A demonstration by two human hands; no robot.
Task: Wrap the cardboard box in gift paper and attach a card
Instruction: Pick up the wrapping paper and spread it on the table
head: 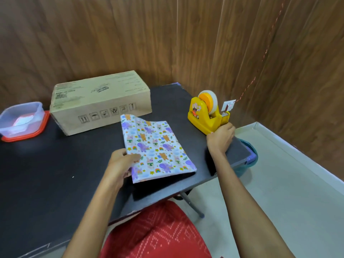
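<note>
left hand [122,162] pinching folded gift paper [158,149] | right hand [221,136] gripping tape dispenser [204,116] | cardboard box [100,103] lying beyond left hand, long axis crosswise

- Black table [55,174], matte top, a thin metal leg showing under its near right edge.
- Cardboard box [100,103] at the back, long side facing the camera, handling symbols printed along it.
- Gift paper [158,148], folded, animal print, flat in the middle just in front of the box, far corner curling up.
- Yellow tape dispenser [206,112] near the right edge, roll loaded.
- Clear plastic tub [20,118] at the far left, sitting on a red lid [40,130], something white inside.
</note>
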